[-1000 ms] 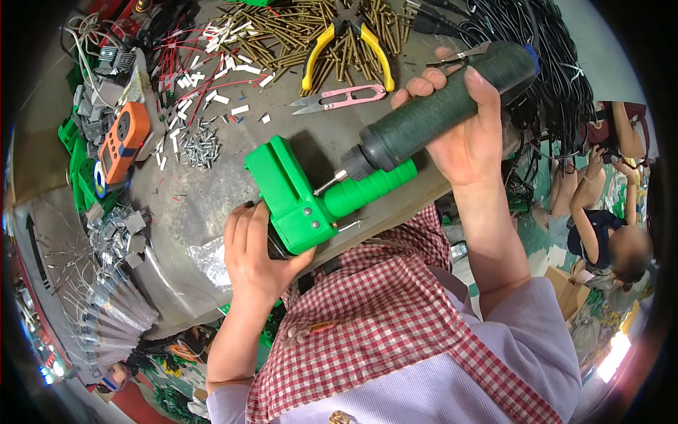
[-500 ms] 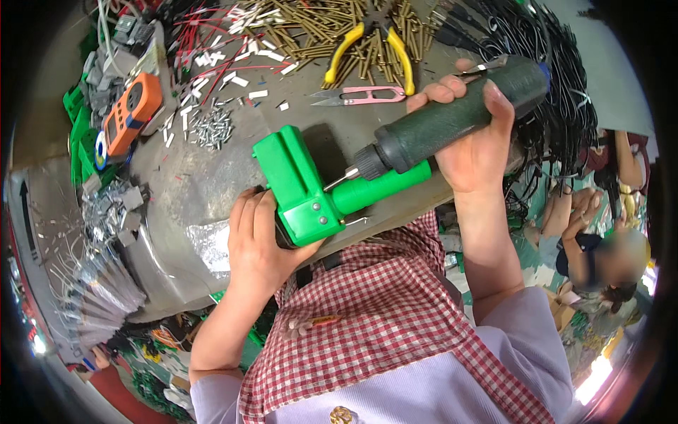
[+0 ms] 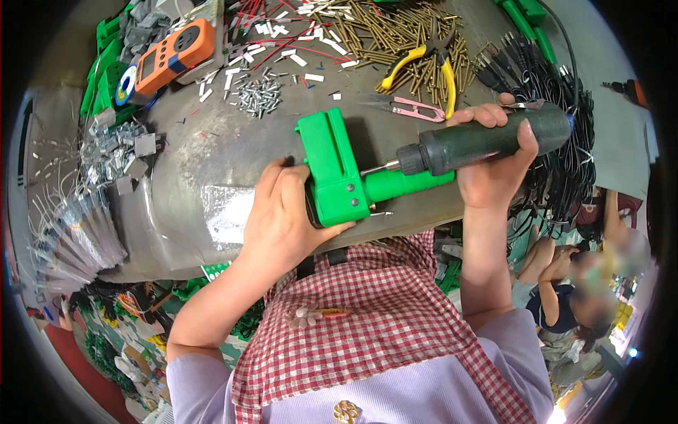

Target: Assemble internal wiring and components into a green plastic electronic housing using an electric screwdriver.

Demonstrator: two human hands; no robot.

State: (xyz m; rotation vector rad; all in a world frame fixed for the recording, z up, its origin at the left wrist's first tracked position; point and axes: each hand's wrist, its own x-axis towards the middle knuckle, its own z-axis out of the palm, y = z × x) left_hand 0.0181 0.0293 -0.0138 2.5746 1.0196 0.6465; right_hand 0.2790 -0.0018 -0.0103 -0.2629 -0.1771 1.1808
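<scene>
Right of the green case (image 3: 328, 159), the bit (image 3: 380, 168) of a dark power screwdriver (image 3: 494, 145) meets, or nearly meets, the case's side wall just past the green handle (image 3: 408, 185); the screw itself is too hidden to tell. Case lies on the bench (image 3: 176, 191), close to its near edge. L hand (image 3: 286, 212) holds it from the left: fingers curled at the far side, thumb along the near end, so grip's closed on the case. R hand (image 3: 494, 159), out to the right of the case, has thumb & fingers wrapped round the screwdriver, w/ a metal lever (image 3: 526, 104) by the fingertips; can't tell if it's pressed.

Step in hand looks like screw-driving. To do it well: keep bit square to that wall; angle looks abt right, tho one view can't prove it. Push steadily along the bit & brace w/ L hand against twist, fingertips clear of the bit's line. Mind clearance btw screwdriver & handle: if the body leans on it, bit may tilt & slip. Stop asap once the head's seated, else plastic may strip. Spare screws (image 3: 260, 97) sit beyond the case, to the left; pliers (image 3: 450, 85) & pink snips (image 3: 417, 108) beyond it, to the right.
</scene>
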